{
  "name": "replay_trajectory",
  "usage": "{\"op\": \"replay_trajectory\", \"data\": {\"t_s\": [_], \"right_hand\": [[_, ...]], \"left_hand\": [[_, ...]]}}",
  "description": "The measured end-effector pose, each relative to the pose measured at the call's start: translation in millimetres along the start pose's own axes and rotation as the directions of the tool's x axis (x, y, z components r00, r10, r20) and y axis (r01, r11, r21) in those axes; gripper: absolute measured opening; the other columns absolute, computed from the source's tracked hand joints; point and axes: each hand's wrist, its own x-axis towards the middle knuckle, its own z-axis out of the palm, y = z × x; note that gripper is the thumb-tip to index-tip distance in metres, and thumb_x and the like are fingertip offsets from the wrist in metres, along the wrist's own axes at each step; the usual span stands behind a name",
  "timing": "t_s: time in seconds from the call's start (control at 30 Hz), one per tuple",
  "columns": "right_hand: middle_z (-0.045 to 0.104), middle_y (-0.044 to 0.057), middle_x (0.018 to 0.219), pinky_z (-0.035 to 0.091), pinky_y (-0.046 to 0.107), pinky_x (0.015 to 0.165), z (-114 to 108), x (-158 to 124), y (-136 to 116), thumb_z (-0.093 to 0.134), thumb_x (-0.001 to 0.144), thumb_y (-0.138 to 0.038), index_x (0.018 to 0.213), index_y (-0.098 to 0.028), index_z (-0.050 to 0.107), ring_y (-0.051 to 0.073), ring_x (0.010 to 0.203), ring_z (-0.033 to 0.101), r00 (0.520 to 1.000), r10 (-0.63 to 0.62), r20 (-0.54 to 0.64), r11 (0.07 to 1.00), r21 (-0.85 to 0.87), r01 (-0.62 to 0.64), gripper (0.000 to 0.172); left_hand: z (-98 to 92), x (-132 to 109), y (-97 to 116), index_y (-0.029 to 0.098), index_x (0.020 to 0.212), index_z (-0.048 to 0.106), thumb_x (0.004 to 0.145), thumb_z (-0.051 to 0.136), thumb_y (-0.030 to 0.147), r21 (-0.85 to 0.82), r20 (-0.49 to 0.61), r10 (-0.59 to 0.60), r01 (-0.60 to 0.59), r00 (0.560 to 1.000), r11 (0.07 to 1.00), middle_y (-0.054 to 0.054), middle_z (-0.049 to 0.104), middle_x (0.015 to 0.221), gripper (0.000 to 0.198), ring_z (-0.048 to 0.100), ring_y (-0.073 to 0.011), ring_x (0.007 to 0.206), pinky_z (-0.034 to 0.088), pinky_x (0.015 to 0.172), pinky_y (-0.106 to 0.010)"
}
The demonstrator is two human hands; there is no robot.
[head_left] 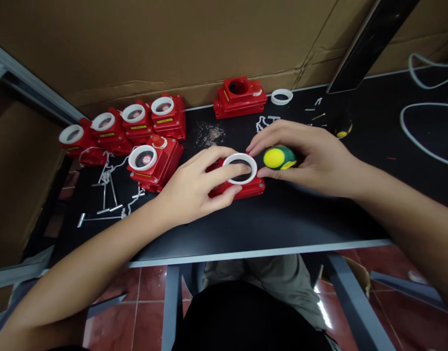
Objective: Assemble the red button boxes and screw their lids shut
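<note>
A red box with a white ring [255, 187] on its face lies on the black table in front of me. My left hand [205, 183] grips this box from the left, its index finger reaching across the ring's opening and its thumb at the near side. At the box's right end, the fingertips and thumb of my right hand [311, 156] touch or nearly touch the casing. Tucked in that same hand is a screwdriver [278, 158] with a green and yellow handle, its rounded yellow end facing left; the blade is hidden.
Several red boxes with white rings [138, 117] stand at the back left, another [158, 163] nearer. Metal T-shaped bars [105, 195] on chains lie left. Behind are an open red box [240, 100], a loose white ring [282, 96], debris [211, 134] and a black-yellow handle [343, 129].
</note>
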Motion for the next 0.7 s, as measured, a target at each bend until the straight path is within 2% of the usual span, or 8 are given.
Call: {"op": "replay_trajectory", "data": {"t_s": [0.2, 0.37, 0.43, 0.5, 0.6, 0.63, 0.7], "right_hand": [[0.086, 0.007, 0.122, 0.064, 0.047, 0.097, 1, -1, 2, 0.097, 0.097, -0.045, 0.121, -0.032, 0.088, 0.03, 0.109, 0.08, 0.999, -0.033, -0.014, 0.999, 0.003, 0.033, 0.028], [0.083, 0.009, 0.123, 0.063, 0.047, 0.095, -5, -3, 0, 0.1, 0.094, -0.045, 0.12, -0.031, 0.087, 0.032, 0.113, 0.077, 0.997, -0.013, -0.076, 1.0, 0.004, 0.013, 0.032], [0.08, 0.01, 0.124, 0.062, 0.047, 0.098, -10, -4, -3, 0.097, 0.097, -0.045, 0.122, -0.03, 0.086, 0.031, 0.116, 0.075, 0.996, 0.015, -0.084, 1.0, 0.0, -0.015, 0.031], [0.077, 0.011, 0.123, 0.062, 0.045, 0.096, -15, -5, -6, 0.091, 0.103, -0.045, 0.122, -0.029, 0.086, 0.028, 0.111, 0.073, 0.994, 0.047, -0.098, 0.999, 0.016, -0.046, 0.026], [0.073, 0.01, 0.12, 0.06, 0.039, 0.077, -18, -6, -11, 0.084, 0.108, -0.05, 0.118, -0.028, 0.087, 0.022, 0.092, 0.069, 0.978, 0.107, -0.18, 0.993, 0.063, -0.097, 0.024], [0.072, 0.01, 0.118, 0.059, 0.04, 0.076, -18, -6, -13, 0.083, 0.108, -0.053, 0.115, -0.028, 0.088, 0.023, 0.092, 0.069, 0.969, 0.109, -0.223, 0.994, 0.05, -0.1, 0.027], [0.073, 0.01, 0.112, 0.058, 0.045, 0.086, -18, -5, -17, 0.083, 0.107, -0.062, 0.109, -0.029, 0.089, 0.027, 0.101, 0.069, 0.944, 0.072, -0.321, 0.997, -0.006, -0.078, 0.034]], "left_hand": [[-1.5, -1, 1, 0.022, 0.145, 0.072, 0.111, 0.074, 0.023, -0.049, -0.032, -0.002, 0.0, 0.999, 0.999, -0.016, 0.079, 0.149, 0.034, 0.079, -0.0294, 0.136, 0.066, 0.119, -0.043], [2.2, -4, -1, 0.021, 0.151, 0.062, 0.102, 0.088, 0.04, -0.206, -0.053, -0.213, 0.198, 0.976, 0.958, -0.013, 0.081, 0.146, 0.059, 0.082, -0.0288, 0.131, 0.068, 0.116, -0.039], [3.0, -4, -2, 0.021, 0.15, 0.063, 0.102, 0.089, 0.048, -0.244, -0.046, -0.245, 0.227, 0.968, 0.943, -0.013, 0.081, 0.146, 0.061, 0.082, -0.0294, 0.131, 0.067, 0.116, -0.039], [2.5, -2, -2, 0.021, 0.148, 0.067, 0.104, 0.088, 0.049, -0.256, -0.044, -0.243, 0.224, 0.969, 0.94, -0.013, 0.081, 0.145, 0.057, 0.082, -0.029, 0.13, 0.066, 0.116, -0.039], [1.1, 0, 0, 0.02, 0.148, 0.072, 0.107, 0.087, 0.043, -0.244, -0.055, -0.201, 0.182, 0.978, 0.952, -0.014, 0.082, 0.147, 0.049, 0.081, -0.0281, 0.133, 0.064, 0.119, -0.039], [0.8, 0, 1, 0.019, 0.149, 0.072, 0.108, 0.086, 0.042, -0.235, -0.056, -0.188, 0.17, 0.981, 0.957, -0.014, 0.082, 0.148, 0.049, 0.08, -0.0283, 0.134, 0.064, 0.12, -0.039], [0.8, 1, 1, 0.019, 0.152, 0.073, 0.11, 0.085, 0.04, -0.219, -0.052, -0.175, 0.16, 0.983, 0.963, -0.015, 0.081, 0.152, 0.049, 0.079, -0.0292, 0.138, 0.063, 0.123, -0.042]]}}
